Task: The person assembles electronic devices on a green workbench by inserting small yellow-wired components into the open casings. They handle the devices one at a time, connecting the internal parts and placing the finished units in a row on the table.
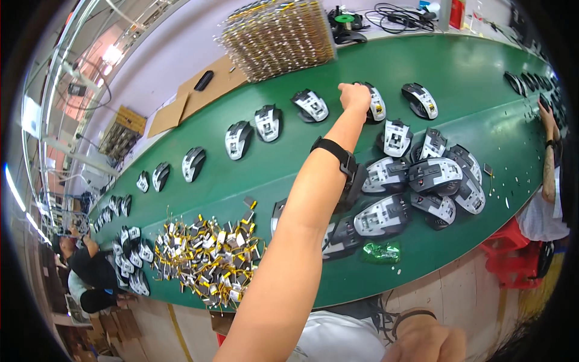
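Observation:
Stretched far across the green bench, my left hand has its fingers curled in at the left side of a grey-and-black computer mouse, which the hand partly covers. A black band circles my left wrist. Low at the right, in front of my body, my right hand is blurred and its fingers cannot be made out. Another open-topped mouse stands just right of the one at my left hand. Several mice are heaped to the right of my left forearm, and the forearm hides part of some others.
Left of my arm lies a pile of small battery packs with yellow wires. Mice in a spaced row run along the green bench. A tall stack of trays stands behind. A green plastic packet lies near the front edge. Co-workers sit at both ends.

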The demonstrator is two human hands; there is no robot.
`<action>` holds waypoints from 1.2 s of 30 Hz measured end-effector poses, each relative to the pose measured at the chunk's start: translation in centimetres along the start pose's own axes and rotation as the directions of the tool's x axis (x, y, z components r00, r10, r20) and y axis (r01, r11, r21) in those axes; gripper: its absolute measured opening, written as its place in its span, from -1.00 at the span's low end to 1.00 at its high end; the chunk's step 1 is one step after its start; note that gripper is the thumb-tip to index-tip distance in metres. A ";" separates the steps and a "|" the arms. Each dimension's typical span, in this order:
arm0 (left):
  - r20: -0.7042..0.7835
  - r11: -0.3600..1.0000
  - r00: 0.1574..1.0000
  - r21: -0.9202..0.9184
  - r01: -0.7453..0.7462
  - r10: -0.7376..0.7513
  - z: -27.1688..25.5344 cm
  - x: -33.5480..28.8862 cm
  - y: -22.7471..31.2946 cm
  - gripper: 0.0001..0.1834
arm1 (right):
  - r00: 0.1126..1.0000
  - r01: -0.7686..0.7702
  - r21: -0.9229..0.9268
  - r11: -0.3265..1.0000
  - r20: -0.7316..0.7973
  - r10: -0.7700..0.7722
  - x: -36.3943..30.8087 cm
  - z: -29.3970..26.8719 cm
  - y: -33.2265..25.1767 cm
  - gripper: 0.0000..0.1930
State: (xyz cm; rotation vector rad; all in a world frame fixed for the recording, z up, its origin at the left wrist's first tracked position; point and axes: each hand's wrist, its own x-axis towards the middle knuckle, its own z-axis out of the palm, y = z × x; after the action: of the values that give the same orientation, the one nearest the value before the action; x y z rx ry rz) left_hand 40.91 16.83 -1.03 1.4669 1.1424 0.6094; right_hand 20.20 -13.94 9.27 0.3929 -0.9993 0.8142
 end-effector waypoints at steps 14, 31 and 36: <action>-0.029 0.317 0.933 0.944 -0.093 0.360 -4.6 2.4 -0.7 -0.26 | 0.980 0.168 -0.169 0.971 -0.081 -0.183 0.3 -1.8 -0.2 -0.55; 0.351 0.756 0.771 -0.608 -0.243 0.530 -30.6 -9.9 7.5 -0.23 | 0.543 -0.769 -0.637 -0.051 -0.694 0.473 -5.4 -4.0 4.1 -0.67; 0.230 0.507 0.674 -0.826 -0.246 0.702 -39.4 -21.3 7.2 -0.20 | 0.641 -0.383 -0.874 -0.300 -0.485 0.595 -7.0 -6.6 8.4 -0.73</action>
State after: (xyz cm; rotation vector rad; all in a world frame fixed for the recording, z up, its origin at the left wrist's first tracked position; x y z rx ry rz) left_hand 0.71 16.08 20.01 1.0788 -0.0956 0.8527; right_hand 15.71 -7.27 -0.58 -1.5148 -1.6950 0.5418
